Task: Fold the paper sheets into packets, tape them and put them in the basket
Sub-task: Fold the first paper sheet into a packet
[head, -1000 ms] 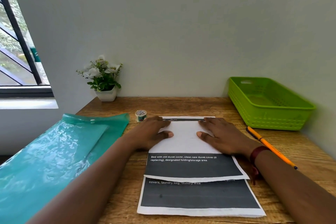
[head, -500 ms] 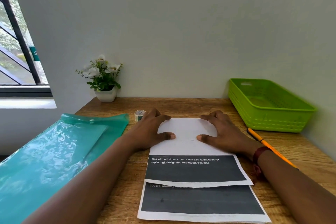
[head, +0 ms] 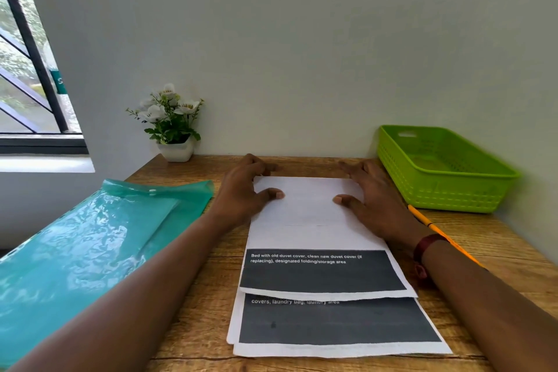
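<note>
**top sheet pressed flat under two hands on wooden table**

a white paper sheet with a dark printed band point(head: 308, 220) is shown lying lengthwise on a brown wooden table point(head: 196, 311). it is laid over a second printed sheet point(head: 332, 326), whose near end shows beneath it. the blank far end of the top sheet is held down by both hands. the left hand point(head: 241, 190) is placed at the far left corner and the right hand point(head: 373, 201) at the far right corner. on each, the fingers are stretched out rather than curled, and the thumb is laid inward on the paper. the fingertips at the far edge are blurred. a lime-green perforated plastic basket point(head: 437, 196) is set at the right rear of the table against the wall, apart from the sheets. an orange pencil point(head: 422, 217) is seen between basket and right wrist, a translucent teal plastic folder point(head: 90, 235) at the left, and a small white pot of white flowers point(head: 176, 130) at the rear.
</note>
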`<state>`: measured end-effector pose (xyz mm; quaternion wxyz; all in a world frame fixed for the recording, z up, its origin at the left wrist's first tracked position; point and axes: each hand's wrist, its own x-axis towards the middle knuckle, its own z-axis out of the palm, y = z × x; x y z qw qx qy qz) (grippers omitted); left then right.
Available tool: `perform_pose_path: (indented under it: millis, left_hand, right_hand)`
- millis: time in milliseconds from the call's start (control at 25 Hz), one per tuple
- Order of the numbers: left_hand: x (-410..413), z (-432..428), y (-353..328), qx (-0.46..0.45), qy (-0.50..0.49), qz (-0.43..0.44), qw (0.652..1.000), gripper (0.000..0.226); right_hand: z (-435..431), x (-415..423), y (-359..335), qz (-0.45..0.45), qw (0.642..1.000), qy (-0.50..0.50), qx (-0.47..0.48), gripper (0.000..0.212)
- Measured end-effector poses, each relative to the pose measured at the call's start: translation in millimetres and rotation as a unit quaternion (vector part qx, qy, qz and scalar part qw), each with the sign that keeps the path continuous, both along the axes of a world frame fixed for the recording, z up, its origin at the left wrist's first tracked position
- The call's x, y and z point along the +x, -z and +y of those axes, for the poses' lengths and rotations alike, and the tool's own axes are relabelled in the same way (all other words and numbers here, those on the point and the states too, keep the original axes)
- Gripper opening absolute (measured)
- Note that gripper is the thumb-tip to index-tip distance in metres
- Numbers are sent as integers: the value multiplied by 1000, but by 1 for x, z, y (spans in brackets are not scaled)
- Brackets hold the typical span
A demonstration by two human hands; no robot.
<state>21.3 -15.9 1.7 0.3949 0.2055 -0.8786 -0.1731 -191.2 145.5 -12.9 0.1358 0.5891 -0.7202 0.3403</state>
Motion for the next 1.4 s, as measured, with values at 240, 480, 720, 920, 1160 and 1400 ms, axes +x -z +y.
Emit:
perform_pose_path:
  millis: [240, 480, 720, 920, 1160, 1400]
  left_hand:
    - [3, 2, -5, -46, -1, 68, 997, 40]
    - [2, 4, -5, -75, -2, 57, 996, 23]
    - [3, 10, -3, -59, 57, -42, 996, 11]
    - [0, 14, -1, -55, 54, -207, 975, 42]
    - [1, 13, 4, -51, 64, -379, 922, 75]
    - [-4, 24, 9, -4, 85, -438, 895, 67]
  right_hand:
    - [1, 2, -7, 45, 992, -21, -113, 33]
    - [2, 3, -9, 45, 990, -31, -134, 14]
    - [6, 12, -11, 27, 991, -72, -113, 9]
    - [7, 16, -5, 7, 995, -76, 59, 41]
    - [11, 26, -4, 41, 933, -33, 355, 88]
    - [8, 41, -6, 51, 916, -44, 395, 91]
